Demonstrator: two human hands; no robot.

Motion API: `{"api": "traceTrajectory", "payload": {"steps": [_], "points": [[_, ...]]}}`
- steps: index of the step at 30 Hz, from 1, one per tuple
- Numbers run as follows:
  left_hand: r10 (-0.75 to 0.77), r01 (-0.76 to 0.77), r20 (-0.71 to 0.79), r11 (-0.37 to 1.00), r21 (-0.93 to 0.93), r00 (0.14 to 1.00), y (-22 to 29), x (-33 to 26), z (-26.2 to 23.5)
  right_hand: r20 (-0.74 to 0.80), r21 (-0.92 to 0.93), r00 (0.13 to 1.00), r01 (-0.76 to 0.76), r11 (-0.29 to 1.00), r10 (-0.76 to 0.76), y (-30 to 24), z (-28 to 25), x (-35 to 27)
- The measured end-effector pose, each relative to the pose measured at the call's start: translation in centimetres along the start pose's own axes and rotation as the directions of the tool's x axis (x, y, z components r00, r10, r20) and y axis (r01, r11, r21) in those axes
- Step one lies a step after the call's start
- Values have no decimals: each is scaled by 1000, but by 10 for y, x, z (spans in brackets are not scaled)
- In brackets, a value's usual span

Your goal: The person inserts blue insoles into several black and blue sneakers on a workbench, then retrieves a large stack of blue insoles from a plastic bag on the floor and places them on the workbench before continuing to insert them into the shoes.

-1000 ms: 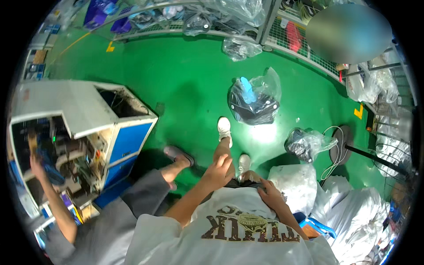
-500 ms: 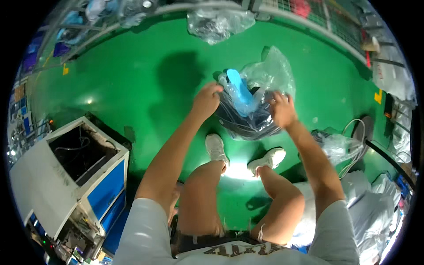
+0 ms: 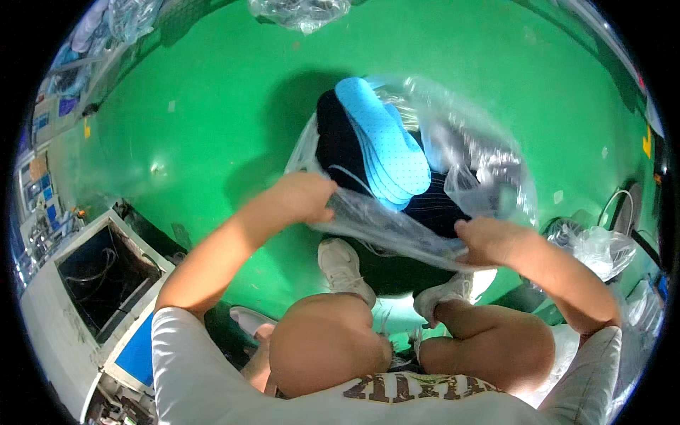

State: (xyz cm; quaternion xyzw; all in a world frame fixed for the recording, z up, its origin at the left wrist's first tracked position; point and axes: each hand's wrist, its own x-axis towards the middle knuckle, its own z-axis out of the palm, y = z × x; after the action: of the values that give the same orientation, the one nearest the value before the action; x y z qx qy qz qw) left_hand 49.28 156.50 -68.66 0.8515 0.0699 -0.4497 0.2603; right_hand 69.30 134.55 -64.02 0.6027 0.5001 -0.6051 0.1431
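Observation:
A large clear plastic bag [image 3: 386, 221] stands on the green floor in front of my feet, its mouth spread wide. Inside lie several light-blue insoles [image 3: 386, 145] with small dots, fanned in a stack. Black insole-shaped pieces [image 3: 338, 138] are packed beside and under them. My left hand [image 3: 306, 197] is closed on the near-left part of the bag's rim. The near-right part of the rim is pinched in my right hand [image 3: 489, 239]. Crumpled film hides the bag's far right side.
A white and blue machine cabinet [image 3: 134, 304] with an open top stands at the left. Another clear bag [image 3: 301, 10] lies at the far edge. Plastic bags [image 3: 602, 248] and a cable are at the right. My white shoes [image 3: 343, 265] are close to the bag.
The bag's mouth has been pulled open toward me, and the blue and black pieces inside now show. My hands have moved apart and lower, and my view has come closer to the bag.

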Motion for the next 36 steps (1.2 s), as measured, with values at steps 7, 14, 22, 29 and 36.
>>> {"api": "traceTrajectory", "payload": {"steps": [7,14,22,29,36], "points": [[-47,47,10,999,24,999,5,-30,19,-553,-4,828,111,994,-95,-21,-1,36],[-13,12,51,1000,27,999,-5,-21,17,-471,-393,880,-150,907,-58,-62,7,96],[35,-264,-559,905,-335,829,-23,26,-26,-768,281,632,182,942,107,-4,-36,70],[97,-426,-873,895,-134,478,-6,57,-26,-809,74,547,459,885,-216,-11,-78,33],[-284,-492,-524,181,-851,803,3,46,-42,-901,420,430,836,354,54,-51,-91,42]]}}
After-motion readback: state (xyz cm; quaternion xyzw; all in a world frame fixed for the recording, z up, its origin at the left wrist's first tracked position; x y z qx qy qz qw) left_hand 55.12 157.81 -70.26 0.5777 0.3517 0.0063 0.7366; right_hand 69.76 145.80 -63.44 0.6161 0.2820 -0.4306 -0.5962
